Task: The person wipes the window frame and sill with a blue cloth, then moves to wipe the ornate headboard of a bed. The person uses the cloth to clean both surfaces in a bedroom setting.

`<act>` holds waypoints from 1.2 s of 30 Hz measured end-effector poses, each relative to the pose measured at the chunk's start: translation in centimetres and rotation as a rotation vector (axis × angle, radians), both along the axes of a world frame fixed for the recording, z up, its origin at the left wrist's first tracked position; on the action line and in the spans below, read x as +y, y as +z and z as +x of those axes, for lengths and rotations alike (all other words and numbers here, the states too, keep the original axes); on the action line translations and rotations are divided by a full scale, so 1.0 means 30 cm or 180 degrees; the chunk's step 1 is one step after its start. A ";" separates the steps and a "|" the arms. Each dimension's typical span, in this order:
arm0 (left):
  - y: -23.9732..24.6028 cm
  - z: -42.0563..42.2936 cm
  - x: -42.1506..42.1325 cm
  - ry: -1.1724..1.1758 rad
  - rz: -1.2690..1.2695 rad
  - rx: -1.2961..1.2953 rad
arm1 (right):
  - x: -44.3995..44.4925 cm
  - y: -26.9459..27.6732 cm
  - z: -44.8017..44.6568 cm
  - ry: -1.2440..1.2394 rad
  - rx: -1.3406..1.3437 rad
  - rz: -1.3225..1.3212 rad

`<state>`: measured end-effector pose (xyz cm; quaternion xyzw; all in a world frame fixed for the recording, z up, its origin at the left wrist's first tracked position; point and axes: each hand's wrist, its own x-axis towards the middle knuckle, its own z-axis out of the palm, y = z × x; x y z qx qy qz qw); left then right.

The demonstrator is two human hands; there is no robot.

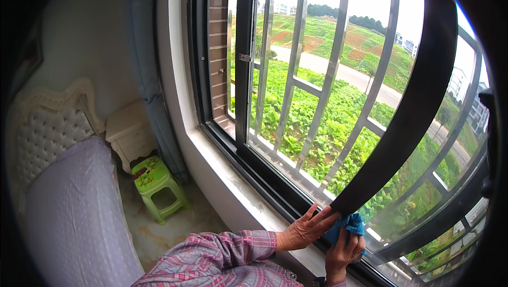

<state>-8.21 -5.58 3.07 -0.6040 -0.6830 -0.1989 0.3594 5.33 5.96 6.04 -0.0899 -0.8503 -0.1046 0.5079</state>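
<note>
A blue cloth (351, 224) is bunched at the foot of the dark window sash frame (401, 128), with my right hand (345, 249) gripping it against the lower corner of the glass. Just left of it, my left hand (311, 227) rests on the base of the same upright, its fingers spread; part of the cloth lies by its fingertips. Beneath both hands runs the dark window track (274, 184), along the white sill (238, 184). Metal bars (333, 57) stand outside the glass pane.
To the left, a green plastic stool (158, 188) stands on the floor beside a bed (75, 203) with a tufted headboard (51, 132). A pale nightstand (131, 128) and a blue curtain (145, 57) are near the wall.
</note>
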 end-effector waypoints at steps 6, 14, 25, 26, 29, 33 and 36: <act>0.003 -0.030 -0.031 -0.0049 0.0045 0.0085 | 0.018 -0.046 0.069 0.0069 -0.0622 0.0107; 0.058 -0.085 -0.028 -0.0208 0.0169 -0.0573 | -0.002 0.145 0.053 -0.0345 0.0479 -0.0259; -0.051 -0.142 -0.026 -0.0816 0.0216 -0.1156 | -0.022 -0.029 -0.163 0.0057 -0.0263 0.0423; -0.052 -0.151 -0.030 -0.0830 0.0181 -0.1217 | 0.001 -0.071 -0.135 0.0222 -0.0395 0.0582; -0.036 -0.169 -0.041 -0.0833 0.0087 -0.1348 | 0.059 -0.195 -0.044 0.0507 -0.0936 0.0758; 0.011 -0.167 -0.040 -0.1152 0.0199 -0.1477 | 0.137 -0.234 0.042 0.0609 -0.0455 0.0717; 0.035 -0.160 -0.026 -0.1752 0.0377 -0.1303 | 0.191 -0.147 0.036 -0.0110 0.0678 0.1365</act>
